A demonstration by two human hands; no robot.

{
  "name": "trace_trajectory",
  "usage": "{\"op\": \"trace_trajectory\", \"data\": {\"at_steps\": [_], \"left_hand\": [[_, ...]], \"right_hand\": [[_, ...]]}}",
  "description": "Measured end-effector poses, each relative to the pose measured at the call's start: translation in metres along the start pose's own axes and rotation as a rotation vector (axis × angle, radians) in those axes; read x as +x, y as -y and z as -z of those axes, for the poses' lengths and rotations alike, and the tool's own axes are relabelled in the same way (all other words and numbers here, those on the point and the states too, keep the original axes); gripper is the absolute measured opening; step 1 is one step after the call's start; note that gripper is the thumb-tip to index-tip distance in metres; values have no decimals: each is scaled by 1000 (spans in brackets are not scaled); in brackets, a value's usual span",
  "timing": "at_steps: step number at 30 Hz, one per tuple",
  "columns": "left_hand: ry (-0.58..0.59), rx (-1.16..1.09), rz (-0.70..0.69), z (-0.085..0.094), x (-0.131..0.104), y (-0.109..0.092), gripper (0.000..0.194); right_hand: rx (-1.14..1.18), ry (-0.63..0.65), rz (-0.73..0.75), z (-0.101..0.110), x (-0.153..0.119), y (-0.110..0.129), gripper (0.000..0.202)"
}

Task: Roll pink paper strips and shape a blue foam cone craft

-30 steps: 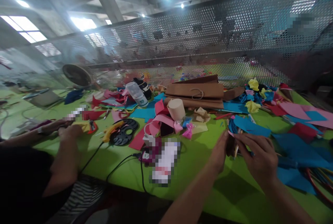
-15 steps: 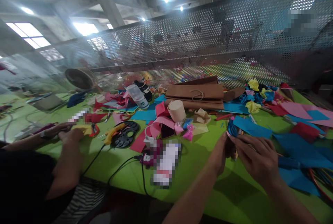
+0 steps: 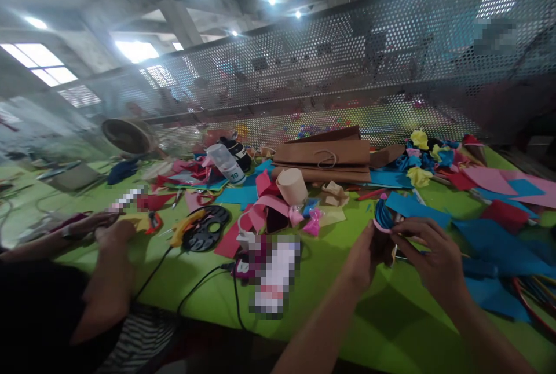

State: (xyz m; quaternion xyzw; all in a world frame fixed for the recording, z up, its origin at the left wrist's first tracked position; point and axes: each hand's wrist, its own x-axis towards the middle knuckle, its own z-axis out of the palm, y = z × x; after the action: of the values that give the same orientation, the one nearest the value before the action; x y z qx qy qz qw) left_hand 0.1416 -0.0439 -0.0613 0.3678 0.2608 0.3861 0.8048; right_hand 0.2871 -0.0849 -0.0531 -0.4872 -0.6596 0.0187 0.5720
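Observation:
My left hand (image 3: 367, 252) is closed round the lower part of a small blue pleated paper piece (image 3: 382, 213), upright above the green table. It has a pink tip on top and a pink rim along its lower edge. My right hand (image 3: 434, 249) pinches at the rim's right side, thumb and forefinger close together, the other fingers bent above. What lies inside my left palm is mostly hidden. Just behind my hands lies a blue sheet (image 3: 419, 210), with more blue paper (image 3: 504, 244) to the right.
Left of my hands are a pixelated phone (image 3: 275, 275), a pink candy-shaped bow (image 3: 313, 223), a cream roll (image 3: 292, 186) and a yellow glue gun (image 3: 185, 226) by a black round tray. Folded brown sheets (image 3: 321, 160) lie behind. A co-worker's arms (image 3: 113, 252) rest at far left.
My right hand's fingers have drawn back from covering the blue piece to a pinch at its rim, showing more of the pink edge. The view has shifted slightly.

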Motion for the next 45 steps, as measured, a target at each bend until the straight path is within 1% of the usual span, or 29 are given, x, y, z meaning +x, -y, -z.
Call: {"op": "trace_trajectory", "data": {"at_steps": [6, 9, 11, 14, 17, 19, 21, 24, 27, 29, 32, 35, 39, 42, 45], "left_hand": [[-15, -57, 42, -2, -3, -3, 50], [31, -71, 45, -1, -4, -4, 50], [68, -76, 54, 0, -4, -6, 53], [106, -84, 58, 0, -5, -8, 63], [97, -55, 49, -1, -5, -9, 70], [49, -30, 52, -1, -5, -9, 69], [18, -27, 68, 0, -4, -9, 67], [23, -52, 96, 4, -2, -9, 69], [25, -71, 86, 8, 0, -8, 70], [12, -78, 76, 10, 1, -7, 70], [-22, -93, 72, 10, 2, -5, 69], [-28, -95, 81, 10, 2, -5, 68], [30, -92, 100, 10, 2, -5, 68], [86, -76, 103, 11, 3, -5, 67], [99, -67, 113, 11, 3, -4, 65]], "right_hand": [[-123, -49, 110, 0, -3, -2, 10], [-190, -75, 189, 1, -4, -3, 14], [-224, -75, 238, 2, -5, -3, 18], [-261, -65, 276, 3, -3, -2, 20], [-265, -53, 289, 3, 0, 1, 22], [-222, -49, 277, 3, 0, 3, 25], [-138, -47, 222, 4, 0, 5, 28], [-23, -44, 87, 7, -1, 6, 29], [11, -19, -1, 9, -2, 7, 22], [13, 20, -11, 9, -1, 7, 18], [-4, 62, 23, 7, 0, 8, 19], [-64, 71, 64, 4, 0, 6, 21], [-117, 50, 81, 2, -3, 0, 16], [-108, 24, 57, 2, -4, 0, 16], [-60, 11, 17, 2, -4, 1, 17]]}}
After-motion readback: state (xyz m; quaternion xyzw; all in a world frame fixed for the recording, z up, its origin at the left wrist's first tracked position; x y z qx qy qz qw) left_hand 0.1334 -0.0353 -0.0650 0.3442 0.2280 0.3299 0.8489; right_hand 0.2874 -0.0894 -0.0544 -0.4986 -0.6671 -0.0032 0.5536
